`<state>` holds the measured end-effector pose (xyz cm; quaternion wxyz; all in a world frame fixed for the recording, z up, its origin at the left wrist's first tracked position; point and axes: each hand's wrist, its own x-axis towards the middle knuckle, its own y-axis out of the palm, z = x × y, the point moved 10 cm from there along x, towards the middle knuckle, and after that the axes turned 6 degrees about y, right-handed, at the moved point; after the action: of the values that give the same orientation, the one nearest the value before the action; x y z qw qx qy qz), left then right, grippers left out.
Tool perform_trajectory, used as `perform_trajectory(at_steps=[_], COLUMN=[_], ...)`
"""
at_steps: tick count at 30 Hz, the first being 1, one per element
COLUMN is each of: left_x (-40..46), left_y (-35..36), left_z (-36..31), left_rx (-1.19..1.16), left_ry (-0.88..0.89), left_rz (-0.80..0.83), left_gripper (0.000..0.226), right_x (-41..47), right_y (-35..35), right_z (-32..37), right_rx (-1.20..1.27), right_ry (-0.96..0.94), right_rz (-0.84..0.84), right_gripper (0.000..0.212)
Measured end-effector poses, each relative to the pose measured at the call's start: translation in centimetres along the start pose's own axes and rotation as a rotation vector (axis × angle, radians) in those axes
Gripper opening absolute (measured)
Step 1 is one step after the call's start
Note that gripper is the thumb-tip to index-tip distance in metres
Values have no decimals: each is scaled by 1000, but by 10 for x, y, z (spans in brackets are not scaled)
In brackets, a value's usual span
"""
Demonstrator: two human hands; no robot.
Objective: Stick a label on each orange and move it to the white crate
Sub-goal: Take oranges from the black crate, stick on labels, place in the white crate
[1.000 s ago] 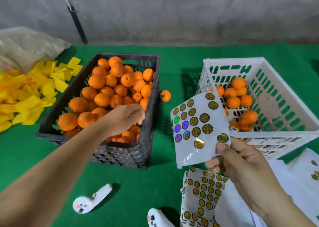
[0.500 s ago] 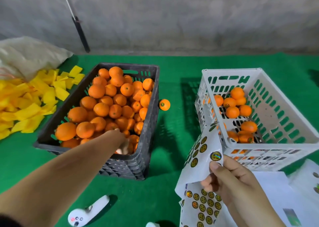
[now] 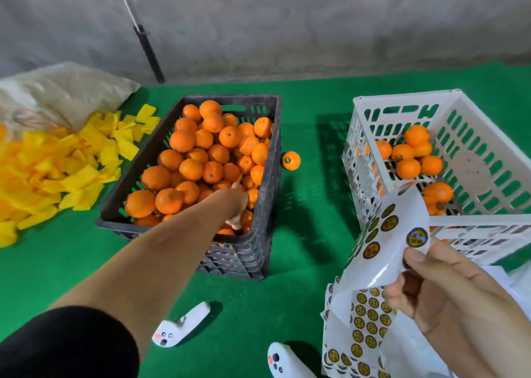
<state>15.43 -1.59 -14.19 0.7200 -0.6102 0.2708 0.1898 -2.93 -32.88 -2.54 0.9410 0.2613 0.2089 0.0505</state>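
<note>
Head view, left hand (image 3: 234, 205) among oranges (image 3: 195, 159), right hand (image 3: 448, 294) pinching label sheet (image 3: 390, 248)

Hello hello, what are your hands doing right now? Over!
Left hand down among oranges in black crate, grip hidden. Right hand pinching label sheet. White crate partly filled. Nothing blocking.

Compared with the earlier views, the left hand (image 3: 234, 205) has dipped among the oranges at the black crate's (image 3: 267, 205) near end, while the sticker sheet (image 3: 385, 245) in the right hand (image 3: 439, 297) has curled over.
</note>
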Motion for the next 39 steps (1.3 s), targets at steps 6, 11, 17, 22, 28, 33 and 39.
perform_trajectory(at_steps=[6,11,17,22,28,33,39], left_x=[-91,-182,-196,-209,-194,-195,-211], left_y=[-85,-31,15,34,38,36,17], left_z=[35,-68,-141,-188,-170,-158,-162], left_rx=[-555,-1496,-2279,-2539,-2422,-2264,-1861], left_ry=[16,592,812,896,607,574,593], left_rz=[-600,-401,-24,204,-214,-399,-536], left_gripper=[63,71,71,56,67,66,79], right_x=[1,-5,-13,-5,-10,-68,-126], right_y=[1,17,13,-22,-79,1,35], right_z=[-5,9,10,1,10,61,88], right_rx=[-25,-110,-88,-253,-653,-1212,-1198], right_ry=[3,-66,29,5,-49,-891,-1214], right_rz=[-20,72,194,31,-343,-454,-385], right_gripper=[21,25,63,41,16,32,29])
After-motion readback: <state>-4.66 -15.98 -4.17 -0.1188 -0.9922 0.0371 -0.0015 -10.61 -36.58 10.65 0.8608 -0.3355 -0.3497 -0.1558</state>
